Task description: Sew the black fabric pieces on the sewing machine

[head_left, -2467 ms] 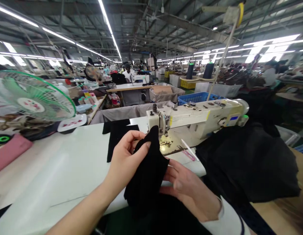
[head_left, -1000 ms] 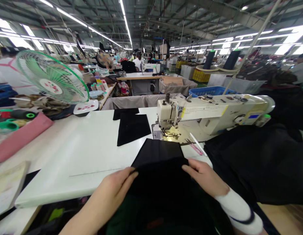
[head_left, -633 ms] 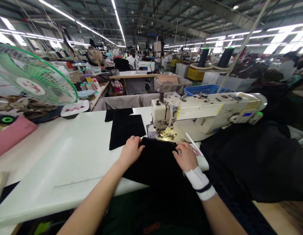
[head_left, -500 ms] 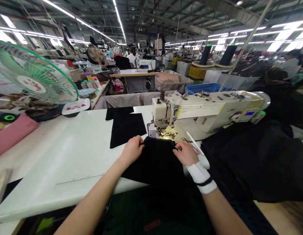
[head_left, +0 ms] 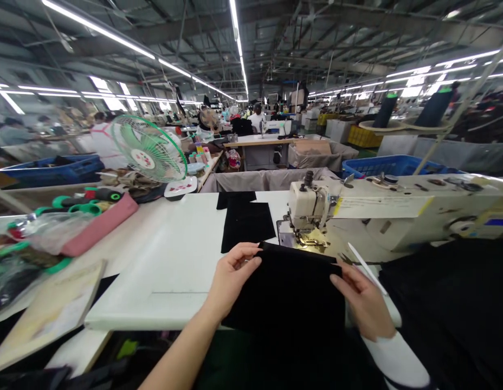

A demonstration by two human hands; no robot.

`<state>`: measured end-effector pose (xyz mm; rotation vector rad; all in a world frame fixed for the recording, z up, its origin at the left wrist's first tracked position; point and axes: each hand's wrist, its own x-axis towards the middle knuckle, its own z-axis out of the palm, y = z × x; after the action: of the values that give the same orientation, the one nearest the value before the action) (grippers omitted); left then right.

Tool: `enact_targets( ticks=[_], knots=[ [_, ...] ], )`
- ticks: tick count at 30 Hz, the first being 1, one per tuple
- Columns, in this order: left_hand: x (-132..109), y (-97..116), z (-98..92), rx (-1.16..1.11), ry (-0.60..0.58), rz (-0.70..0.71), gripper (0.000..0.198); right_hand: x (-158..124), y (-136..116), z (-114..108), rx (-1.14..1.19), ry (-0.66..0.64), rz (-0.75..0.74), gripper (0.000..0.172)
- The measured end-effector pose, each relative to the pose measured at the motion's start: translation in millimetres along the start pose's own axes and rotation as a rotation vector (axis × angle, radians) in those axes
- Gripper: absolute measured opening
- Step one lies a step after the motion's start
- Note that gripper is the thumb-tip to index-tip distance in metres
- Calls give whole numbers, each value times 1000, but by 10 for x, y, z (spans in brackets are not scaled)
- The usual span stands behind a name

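Observation:
Between my hands a piece of black fabric [head_left: 296, 287] is stretched by its top corners, in front of the sewing machine [head_left: 312, 208]. My left hand [head_left: 237, 273] pinches the left corner between thumb and fingers. At the right corner, my right hand [head_left: 363, 295] grips the fabric the same way; a white band [head_left: 398, 360] covers that wrist. The upper edge of the fabric lies just below the lit needle area. More black fabric pieces [head_left: 248, 223] lie flat on the white table [head_left: 174, 271], left of the machine head. Small scissors [head_left: 347, 260] and a white stick-like tool [head_left: 367, 268] rest beside my right hand.
A dark fabric pile [head_left: 450, 303] fills the right side. A green fan [head_left: 149, 149], a pink cloth roll [head_left: 101, 225] and a notebook-like board [head_left: 52, 309] are at left. Thread cones [head_left: 434, 111] stand behind the machine, near a blue basket [head_left: 381, 165].
The view has swung left, so everything sits further right. Both hands have pulled the fabric's top edge back a little from the machine and raised it, still holding both corners.

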<state>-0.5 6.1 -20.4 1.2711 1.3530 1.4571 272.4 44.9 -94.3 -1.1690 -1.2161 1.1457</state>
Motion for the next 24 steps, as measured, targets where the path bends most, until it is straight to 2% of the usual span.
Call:
enact_targets(
  ticks=[3,6,11,15,18,24],
  knots=[
    [-38,61,8,61,66,55,11,-24,77,-21,-49,114,-12,44],
    [-66,98,14,79,100,56,14,-57,117,-29,-70,145,-36,48],
    [-95,99,34,-29,189,-32,13,-139,61,10,-174,261,-74,41],
    [-121,97,42,-154,161,-111,13,-162,46,32,-132,322,-127,35],
    [-134,105,42,-190,159,-170,18,-156,65,19,-94,359,-105,36],
    [-116,120,71,-240,201,-218,21,-159,22,8,-18,363,32,42]
  ],
)
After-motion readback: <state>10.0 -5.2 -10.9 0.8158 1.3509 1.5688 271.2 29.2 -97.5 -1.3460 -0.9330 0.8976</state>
